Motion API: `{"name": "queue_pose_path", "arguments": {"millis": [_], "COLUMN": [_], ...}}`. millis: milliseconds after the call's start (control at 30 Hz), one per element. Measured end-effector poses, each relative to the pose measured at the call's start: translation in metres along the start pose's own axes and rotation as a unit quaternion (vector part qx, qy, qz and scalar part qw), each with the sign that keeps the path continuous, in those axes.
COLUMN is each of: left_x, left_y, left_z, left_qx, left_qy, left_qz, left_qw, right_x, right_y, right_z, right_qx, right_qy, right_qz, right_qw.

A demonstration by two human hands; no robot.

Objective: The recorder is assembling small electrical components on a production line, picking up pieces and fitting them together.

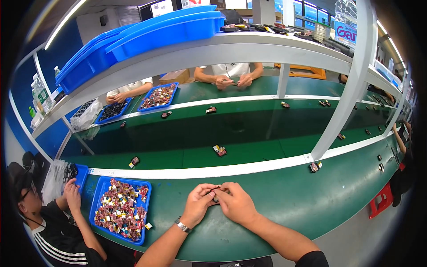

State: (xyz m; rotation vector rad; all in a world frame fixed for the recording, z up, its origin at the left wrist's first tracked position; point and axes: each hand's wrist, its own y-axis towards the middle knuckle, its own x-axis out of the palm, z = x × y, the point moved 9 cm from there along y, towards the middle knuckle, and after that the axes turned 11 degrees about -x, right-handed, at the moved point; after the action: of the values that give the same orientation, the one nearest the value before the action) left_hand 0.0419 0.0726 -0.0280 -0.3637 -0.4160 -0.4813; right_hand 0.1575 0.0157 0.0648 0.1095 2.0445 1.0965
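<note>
Both my hands meet over the green bench, fingertips pressed together around a small dark part (216, 198) that is mostly hidden by them. My left hand (199, 202), with a metal watch on the wrist, pinches it from the left. From the other side my right hand (236, 202) grips the same part with thumb and fingers. Left of my hands lies a blue tray (148, 196) heaped with small reddish circuit boards (118, 209) bearing white and yellow bits. One loose piece (148, 226) sits at the tray's right edge.
Beyond a white rail (200, 172), a green conveyor carries scattered small assemblies, one (219, 151) straight ahead. A shelf with blue trays (164, 38) spans overhead, its post (342, 107) at right. A co-worker (58, 222) sits close at left; others work across the line.
</note>
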Motion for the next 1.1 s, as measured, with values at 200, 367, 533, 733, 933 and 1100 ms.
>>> {"name": "queue_pose_path", "arguments": {"millis": [200,367,533,733,933,1100], "left_x": [0.002,0.005,0.005,0.006,0.007,0.000], "left_y": [-0.001,-0.005,-0.006,-0.005,-0.002,-0.004], "left_z": [0.000,0.003,0.002,0.003,0.001,0.011], "left_qx": [0.028,0.043,0.052,0.073,0.067,0.083], "left_qy": [0.056,0.101,0.101,0.121,0.129,0.069], "left_qz": [0.035,0.055,0.048,0.031,0.015,0.031], "left_qw": [0.997,0.992,0.992,0.989,0.989,0.994], "right_x": [0.007,0.015,0.018,0.015,0.009,0.003], "right_y": [-0.009,-0.016,-0.015,-0.014,-0.012,-0.027], "right_z": [0.032,0.043,0.041,0.040,0.039,0.141], "right_qx": [0.125,0.205,0.206,0.200,0.188,0.317], "right_qy": [0.194,0.263,0.285,0.270,0.249,0.269], "right_qz": [0.055,0.052,0.046,0.050,0.056,0.189], "right_qw": [0.971,0.941,0.935,0.940,0.948,0.890]}}
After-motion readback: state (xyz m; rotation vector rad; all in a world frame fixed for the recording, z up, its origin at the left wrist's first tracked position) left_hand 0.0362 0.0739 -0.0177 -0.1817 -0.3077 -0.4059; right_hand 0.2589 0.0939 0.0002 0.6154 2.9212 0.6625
